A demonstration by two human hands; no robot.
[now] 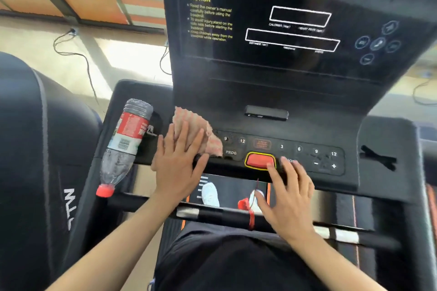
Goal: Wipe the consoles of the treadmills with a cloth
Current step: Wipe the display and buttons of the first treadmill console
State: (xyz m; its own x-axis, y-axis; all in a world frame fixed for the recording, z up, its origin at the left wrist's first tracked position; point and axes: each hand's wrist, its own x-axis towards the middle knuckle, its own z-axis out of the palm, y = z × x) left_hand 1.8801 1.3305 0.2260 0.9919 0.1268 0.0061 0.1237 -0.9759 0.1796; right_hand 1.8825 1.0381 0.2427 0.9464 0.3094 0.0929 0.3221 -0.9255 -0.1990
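A black treadmill console fills the middle of the view, with a dark display above and a button panel below. A pinkish cloth lies on the left end of the button panel. My left hand lies flat on the cloth with fingers spread, pressing it onto the panel. My right hand hovers with fingers apart, holding nothing, just below the red stop button; I cannot tell if its fingertips touch the panel edge.
A plastic bottle with a red label and red cap lies tilted, cap down, in the left cup holder. A red safety cord hangs over the front handlebar. Another treadmill stands close on the left. Cables lie on the floor.
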